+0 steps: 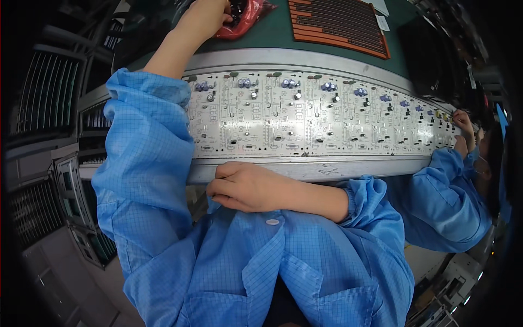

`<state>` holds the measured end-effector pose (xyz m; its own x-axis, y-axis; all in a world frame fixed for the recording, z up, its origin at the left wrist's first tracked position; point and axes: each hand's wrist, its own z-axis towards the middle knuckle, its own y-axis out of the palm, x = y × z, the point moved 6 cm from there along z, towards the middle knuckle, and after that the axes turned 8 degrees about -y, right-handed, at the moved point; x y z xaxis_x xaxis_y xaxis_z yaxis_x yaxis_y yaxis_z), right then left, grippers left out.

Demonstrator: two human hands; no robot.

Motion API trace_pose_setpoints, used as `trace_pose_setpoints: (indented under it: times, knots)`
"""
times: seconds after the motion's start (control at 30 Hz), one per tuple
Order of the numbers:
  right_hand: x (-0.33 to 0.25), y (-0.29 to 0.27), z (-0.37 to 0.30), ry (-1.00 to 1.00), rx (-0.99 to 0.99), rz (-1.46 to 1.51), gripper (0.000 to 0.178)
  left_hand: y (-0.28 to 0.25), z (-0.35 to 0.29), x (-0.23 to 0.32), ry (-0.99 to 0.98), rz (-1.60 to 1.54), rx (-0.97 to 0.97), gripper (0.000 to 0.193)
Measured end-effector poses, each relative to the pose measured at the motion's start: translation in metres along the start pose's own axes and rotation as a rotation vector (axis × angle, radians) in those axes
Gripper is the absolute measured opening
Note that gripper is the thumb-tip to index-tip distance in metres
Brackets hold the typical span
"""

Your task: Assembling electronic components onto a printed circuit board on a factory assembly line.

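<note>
Red bag (251, 20) on the green surface (272, 39), reached into by the left hand (219, 15).
The bag is placed beyond the back rail (239, 59), at the top of the view, and its dark contents are partly covered by the left hand's fingers; whether these are clamped on anything cannot be told. The right hand (239, 186) is held at the front rail (327, 170), before the body, its fingers loosely curled; whether anything is gripped in them cannot be seen. Between the rails a row of white circuit boards (239, 117) is carried, fitted with blue and black parts. To the right of the bag an orange rack (339, 27) is laid. At the far right, the boards are reached by a co-worker's hands (463, 122).
</note>
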<state>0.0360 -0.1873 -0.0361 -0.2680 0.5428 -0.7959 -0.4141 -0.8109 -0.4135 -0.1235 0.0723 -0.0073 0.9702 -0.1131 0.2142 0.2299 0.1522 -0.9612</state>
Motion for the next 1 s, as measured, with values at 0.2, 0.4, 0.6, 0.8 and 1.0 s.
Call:
trace_pose_setpoints:
  times: [0.2, 0.4, 0.6, 0.8, 1.0]
  knots:
    - [0.003, -0.002, -0.002, 0.008, 0.016, -0.015, 0.017, 0.006, 0.008, -0.006, 0.107, 0.088, 0.089, 0.019]
    - [0.004, -0.001, -0.002, 0.028, 0.001, 0.006, 0.018, -0.007, -0.004, -0.006, 0.118, -0.036, 0.153, 0.022]
    - [0.002, -0.003, -0.007, -0.018, 0.025, 0.016, 0.016, -0.065, -0.072, 0.053, 0.138, -0.108, 0.286, 0.022]
    - [-0.016, -0.061, -0.042, 0.011, 0.213, -0.155, 0.019, -0.058, -0.185, 0.113, 0.142, -0.061, 0.021, 0.034]
    - [-0.04, -0.133, -0.118, 0.173, 0.582, -0.482, 0.024, -0.009, -0.25, 0.136, -0.008, -0.16, -0.212, 0.066]
